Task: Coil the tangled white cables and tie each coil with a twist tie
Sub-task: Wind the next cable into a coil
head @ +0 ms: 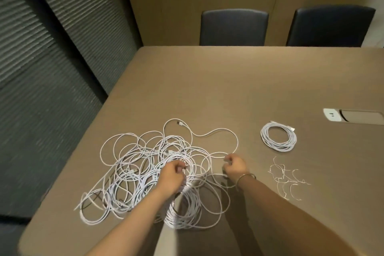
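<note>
Head view looks down on a brown worktop [207,89] with a big tangle of white cables [145,164] spread across the lower left and centre of the frame. Within that tangle, a thicker bundle of loops [182,208] hangs or lies just below the left hand [172,176], near the bottom centre. The left hand sits over the middle of the tangle with its fingers curled around several strands of that bundle. The right hand [234,165], just right of centre, is also curled, pinching a single cable strand [218,153] that runs up and round in a wide loop toward the upper part of the tangle. A thin bracelet [246,177] circles the right wrist.

One finished coil [278,136] lies flat on the worktop to the right of centre, well apart from the tangle, with a connector end poking out at its upper right edge. Below it, in the lower right of the frame, a loose scatter of white twist ties [286,178] lies near the right forearm.

At the right edge a white socket panel [332,114] is set into the worktop. Two dark chairs [233,27] stand behind the far edge of the worktop, against a tan wall. Dark ribbed panelling fills the left of the frame.
</note>
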Demonstrator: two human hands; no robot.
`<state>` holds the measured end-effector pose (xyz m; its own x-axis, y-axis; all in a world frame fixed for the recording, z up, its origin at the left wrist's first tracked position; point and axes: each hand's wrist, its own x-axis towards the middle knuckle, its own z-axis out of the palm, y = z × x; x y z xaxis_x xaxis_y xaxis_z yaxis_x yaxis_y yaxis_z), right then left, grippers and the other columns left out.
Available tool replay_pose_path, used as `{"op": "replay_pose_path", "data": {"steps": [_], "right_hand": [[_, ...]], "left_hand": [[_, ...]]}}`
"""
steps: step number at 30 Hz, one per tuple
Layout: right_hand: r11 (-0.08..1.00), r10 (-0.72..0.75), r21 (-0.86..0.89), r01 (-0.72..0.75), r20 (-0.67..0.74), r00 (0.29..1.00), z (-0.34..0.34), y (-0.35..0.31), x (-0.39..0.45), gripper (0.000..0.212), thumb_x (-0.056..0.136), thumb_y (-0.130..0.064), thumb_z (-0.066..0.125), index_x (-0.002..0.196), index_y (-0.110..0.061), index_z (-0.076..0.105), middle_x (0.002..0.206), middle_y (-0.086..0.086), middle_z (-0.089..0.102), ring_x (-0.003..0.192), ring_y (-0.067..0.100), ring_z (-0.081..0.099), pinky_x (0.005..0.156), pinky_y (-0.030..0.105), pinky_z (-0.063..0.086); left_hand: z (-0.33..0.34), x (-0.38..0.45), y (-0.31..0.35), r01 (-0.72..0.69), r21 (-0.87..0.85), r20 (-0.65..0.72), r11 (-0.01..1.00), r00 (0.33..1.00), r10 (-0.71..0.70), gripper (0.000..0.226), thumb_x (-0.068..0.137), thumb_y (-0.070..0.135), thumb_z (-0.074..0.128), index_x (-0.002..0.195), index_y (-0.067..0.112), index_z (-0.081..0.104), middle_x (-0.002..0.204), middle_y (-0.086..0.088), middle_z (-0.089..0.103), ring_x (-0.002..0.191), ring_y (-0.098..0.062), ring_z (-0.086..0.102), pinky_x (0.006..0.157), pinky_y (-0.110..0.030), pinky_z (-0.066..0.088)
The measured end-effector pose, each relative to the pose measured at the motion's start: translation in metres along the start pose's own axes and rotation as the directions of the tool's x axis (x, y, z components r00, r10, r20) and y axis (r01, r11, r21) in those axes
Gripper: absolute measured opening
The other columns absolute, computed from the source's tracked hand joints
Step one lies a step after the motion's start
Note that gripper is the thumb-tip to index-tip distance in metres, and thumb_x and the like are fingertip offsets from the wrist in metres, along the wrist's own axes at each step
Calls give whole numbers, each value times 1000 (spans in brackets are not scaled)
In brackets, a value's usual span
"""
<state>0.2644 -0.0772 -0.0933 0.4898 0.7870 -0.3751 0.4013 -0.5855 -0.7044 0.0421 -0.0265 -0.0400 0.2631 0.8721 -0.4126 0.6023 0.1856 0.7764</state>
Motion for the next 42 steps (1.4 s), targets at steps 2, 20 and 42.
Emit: {"op": "replay_pose_path", "data": {"steps": [2, 20, 42], "right_hand": [[998, 42, -49, -43, -22, 999, 8, -14, 3, 21, 79, -4, 58, 99, -7, 64, 98, 21, 64, 96, 39, 61, 87, 40, 50], [949, -174, -241, 202, 132, 976, 88, -115, -36, 26, 80, -24, 60, 58, -27, 46, 56, -10, 49, 63, 15, 50, 63, 28, 39], [974, -156, 162, 157, -16, 988, 111, -121, -135, 32, 85, -6, 67, 70, -27, 46, 56, -7, 50, 54, 3, 42, 56, 21, 41]], "left_hand": [[-23, 0, -12, -31, 42, -16, 999, 999, 31, 30, 93, -11, 41, 96, 12, 61, 84, -8, 62, 58, -11, 55, 44, -10, 41], [-136, 20, -64, -96, 294, 190, 951, 981, 40, 13, 84, 10, 67, 83, 24, 69, 70, 6, 64, 59, -3, 57, 56, -12, 43], [-113, 15, -42, 355, -279, 546, 892, 823, -157, 6, 93, 10, 59, 91, 6, 63, 79, -5, 64, 64, -12, 63, 62, -25, 47]]}}
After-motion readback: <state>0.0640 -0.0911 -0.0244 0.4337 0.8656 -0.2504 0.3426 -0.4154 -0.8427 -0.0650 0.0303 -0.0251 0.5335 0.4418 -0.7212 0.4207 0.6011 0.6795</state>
